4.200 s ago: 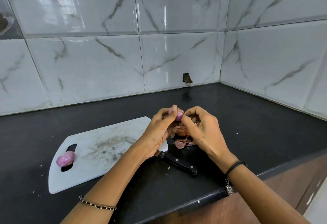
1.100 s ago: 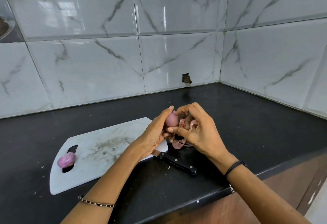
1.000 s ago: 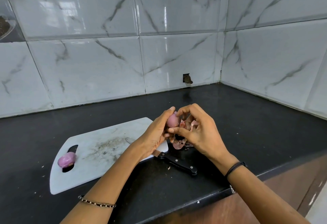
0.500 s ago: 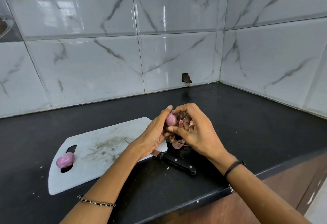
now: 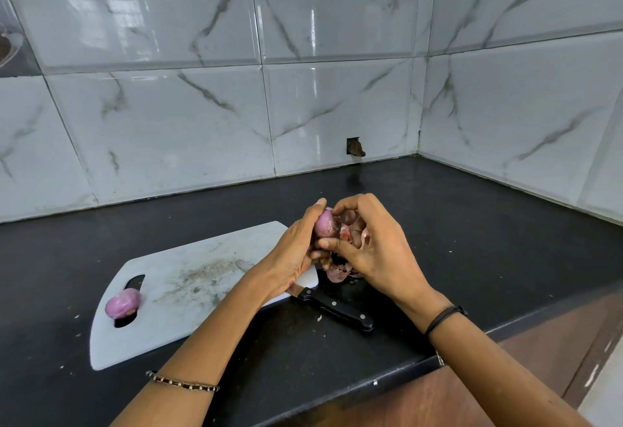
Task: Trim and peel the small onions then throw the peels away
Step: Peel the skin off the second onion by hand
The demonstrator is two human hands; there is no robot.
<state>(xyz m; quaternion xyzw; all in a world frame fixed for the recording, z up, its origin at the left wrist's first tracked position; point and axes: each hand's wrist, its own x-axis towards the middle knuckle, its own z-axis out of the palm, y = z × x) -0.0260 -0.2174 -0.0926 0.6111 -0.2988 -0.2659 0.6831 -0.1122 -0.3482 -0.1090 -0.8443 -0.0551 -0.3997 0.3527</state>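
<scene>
**Just above the cutting board's right corner: small onion in both hands**

Above the right corner of the white cutting board [image 5: 188, 292], the left hand [image 5: 293, 251] has its grip clamped on a small purple onion [image 5: 324, 223], with fingertips over the top and the bulb tucked against the fingers. The right hand [image 5: 377, 251] is pressed right up against it. Its fingers are curled in around a bunch of pinkish peels [image 5: 354, 234] and its thumb reaches across under the onion, so that grip is closed on the peels.

Under the hands, just right of the board, there's a little peel pile [image 5: 338, 273] on the black tabletop [image 5: 472, 241]. A black-handled knife [image 5: 337, 308] lies off the board's near right edge. Its blade end sits on the board, mostly hidden by the left wrist.

A second onion [image 5: 122, 302], purple and shiny, sits on the handle slot at the board's left end, well apart from the hands. The middle of the board is smeared with brownish crumbs.
</scene>
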